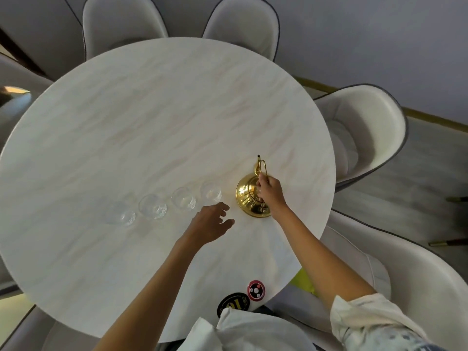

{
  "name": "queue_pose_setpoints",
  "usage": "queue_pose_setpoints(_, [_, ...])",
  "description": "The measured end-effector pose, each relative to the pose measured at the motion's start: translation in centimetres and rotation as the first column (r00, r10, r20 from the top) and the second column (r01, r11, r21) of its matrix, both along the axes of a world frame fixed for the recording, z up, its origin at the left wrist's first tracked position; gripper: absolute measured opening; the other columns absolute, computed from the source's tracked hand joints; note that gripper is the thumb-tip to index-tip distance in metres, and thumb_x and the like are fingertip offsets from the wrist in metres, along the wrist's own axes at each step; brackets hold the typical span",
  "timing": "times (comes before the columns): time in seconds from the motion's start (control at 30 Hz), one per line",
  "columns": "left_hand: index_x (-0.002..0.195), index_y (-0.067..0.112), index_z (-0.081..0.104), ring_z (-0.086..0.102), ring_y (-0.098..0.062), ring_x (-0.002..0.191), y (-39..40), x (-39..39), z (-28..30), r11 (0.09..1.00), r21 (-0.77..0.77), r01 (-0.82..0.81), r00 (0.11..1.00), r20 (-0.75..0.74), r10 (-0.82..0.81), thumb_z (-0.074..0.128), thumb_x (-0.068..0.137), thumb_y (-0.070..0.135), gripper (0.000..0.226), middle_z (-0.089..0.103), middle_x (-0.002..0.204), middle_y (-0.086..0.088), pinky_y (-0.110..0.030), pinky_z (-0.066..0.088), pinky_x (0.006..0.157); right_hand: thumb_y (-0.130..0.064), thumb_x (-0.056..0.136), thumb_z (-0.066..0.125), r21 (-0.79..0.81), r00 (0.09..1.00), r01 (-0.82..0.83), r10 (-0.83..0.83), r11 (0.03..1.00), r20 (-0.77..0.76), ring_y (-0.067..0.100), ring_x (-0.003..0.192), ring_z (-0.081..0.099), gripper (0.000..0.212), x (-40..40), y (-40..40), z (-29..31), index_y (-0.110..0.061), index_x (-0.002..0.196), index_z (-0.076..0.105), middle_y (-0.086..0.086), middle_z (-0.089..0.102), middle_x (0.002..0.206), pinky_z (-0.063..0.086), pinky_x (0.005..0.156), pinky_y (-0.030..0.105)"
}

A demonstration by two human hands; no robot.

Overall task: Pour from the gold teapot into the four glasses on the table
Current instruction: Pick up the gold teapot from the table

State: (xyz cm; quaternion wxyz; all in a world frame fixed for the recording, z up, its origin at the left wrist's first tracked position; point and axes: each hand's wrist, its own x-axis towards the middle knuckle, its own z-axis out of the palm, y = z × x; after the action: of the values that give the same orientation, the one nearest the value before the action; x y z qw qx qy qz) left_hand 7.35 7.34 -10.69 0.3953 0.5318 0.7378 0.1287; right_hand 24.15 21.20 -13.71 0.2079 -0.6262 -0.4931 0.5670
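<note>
Right hand (269, 192) grips shiny gold metal teapot (250, 197) handle; four clear glasses (181, 198) leftward; left hand (211, 222) open, empty, nearer them.

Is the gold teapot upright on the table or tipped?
Upright: the gold teapot sits base-down on the white round table, the right hand gripping its handle.
</note>
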Motion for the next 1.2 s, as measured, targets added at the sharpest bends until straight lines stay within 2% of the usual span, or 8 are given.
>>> queue_pose_setpoints(0.23, [0.134, 0.018, 0.062, 0.072, -0.017, 0.101, 0.2, -0.6, -1.4, 1.000, 0.008, 0.019, 0.999, 0.037, -0.019, 0.070, 0.094, 0.040, 0.046, 0.072, 0.120, 0.000, -0.033, 0.058, 0.091, -0.045, 0.104, 0.040, 0.077, 0.995, 0.097, -0.096, 0.992, -0.016, 0.010, 0.046, 0.038, 0.046, -0.3, -0.2, -0.3, -0.016, 0.071, 0.053, -0.009, 0.044, 0.051, 0.032, 0.048, 0.028])
queue_pose_setpoints(0.33, [0.133, 0.016, 0.063, 0.071, -0.015, 0.097, -0.1, -1.0, -2.1, 1.000, 0.029, 0.013, 0.999, 0.049, -0.015, 0.070, 0.095, 0.037, 0.044, 0.072, 0.118, -0.001, -0.026, 0.056, 0.087, -0.048, 0.102, 0.042, 0.122, 0.995, 0.096, -0.097, 0.988, 0.006, 0.011, 0.048, 0.039, 0.047, -0.2, -0.6, -0.6, -0.016, 0.070, 0.054, -0.006, 0.046, 0.054, 0.033, 0.049, 0.029])
queue_pose_setpoints(0.43, [0.130, 0.016, 0.065, 0.070, -0.011, 0.090, -0.5, -1.2, -2.8, 0.998, 0.055, -0.007, 0.997, 0.076, 0.003, 0.072, 0.094, 0.035, 0.041, 0.074, 0.115, -0.001, -0.030, 0.059, 0.088, -0.053, 0.099, 0.044, 0.147, 0.996, 0.075, -0.081, 0.986, 0.034, 0.011, 0.052, 0.044, 0.048, 0.3, -1.2, -0.9, -0.019, 0.069, 0.057, -0.007, 0.050, 0.056, 0.037, 0.054, 0.030])
queue_pose_setpoints(0.7, [0.132, 0.010, 0.063, 0.071, -0.020, 0.106, -1.8, -0.8, -4.9, 0.999, 0.035, -0.011, 0.990, 0.141, 0.006, 0.071, 0.095, 0.028, 0.042, 0.071, 0.124, -0.008, -0.027, 0.058, 0.088, -0.042, 0.104, 0.047, 0.084, 0.997, 0.077, -0.075, 0.993, -0.031, 0.009, 0.049, 0.035, 0.045, 1.7, -4.3, 1.6, -0.016, 0.069, 0.058, 0.005, 0.042, 0.062, 0.031, 0.045, 0.022])
queue_pose_setpoints(0.8, [0.141, 0.008, 0.053, 0.066, -0.024, 0.118, -2.2, -0.5, -5.6, 1.000, -0.018, 0.014, 0.990, 0.143, -0.012, 0.072, 0.095, 0.030, 0.054, 0.063, 0.137, -0.011, -0.031, 0.057, 0.092, -0.045, 0.103, 0.047, 0.098, 1.000, 0.013, -0.014, 0.995, 0.004, 0.010, 0.049, 0.038, 0.047, 2.0, -5.5, 2.4, -0.010, 0.072, 0.057, 0.004, 0.045, 0.060, 0.034, 0.046, 0.022])
queue_pose_setpoints(0.97, [0.158, 0.010, 0.027, 0.045, -0.031, 0.143, -2.3, 0.0, -6.6, 0.995, -0.080, 0.063, 0.986, 0.162, -0.050, 0.081, 0.085, 0.040, 0.096, 0.038, 0.161, -0.014, -0.043, 0.044, 0.114, -0.043, 0.103, 0.048, 0.132, 0.994, -0.102, 0.097, 0.986, 0.044, 0.007, 0.047, 0.040, 0.048, 2.0, -7.4, 4.2, -0.010, 0.071, 0.061, -0.006, 0.046, 0.052, 0.036, 0.046, 0.018])
queue_pose_setpoints(1.1, [0.161, 0.012, 0.018, 0.037, -0.032, 0.148, -2.6, 0.3, -7.4, 0.991, -0.109, 0.075, 0.977, 0.207, -0.051, 0.088, 0.076, 0.043, 0.114, 0.030, 0.165, -0.013, -0.048, 0.040, 0.118, -0.042, 0.104, 0.048, 0.134, 0.984, -0.174, 0.165, 0.976, 0.070, 0.003, 0.046, 0.042, 0.046, 1.4, -8.3, 5.4, -0.013, 0.071, 0.061, -0.013, 0.047, 0.047, 0.037, 0.047, 0.016])
queue_pose_setpoints(1.2, [0.159, 0.015, 0.021, 0.041, -0.033, 0.145, -3.2, 0.3, -8.1, 0.994, -0.092, 0.062, 0.976, 0.215, -0.041, 0.091, 0.072, 0.045, 0.116, 0.036, 0.161, -0.012, -0.049, 0.041, 0.117, -0.040, 0.105, 0.047, 0.107, 0.975, -0.215, 0.207, 0.971, 0.081, 0.002, 0.044, 0.043, 0.044, 0.9, -8.4, 6.0, -0.015, 0.072, 0.062, -0.013, 0.048, 0.046, 0.038, 0.047, 0.018])
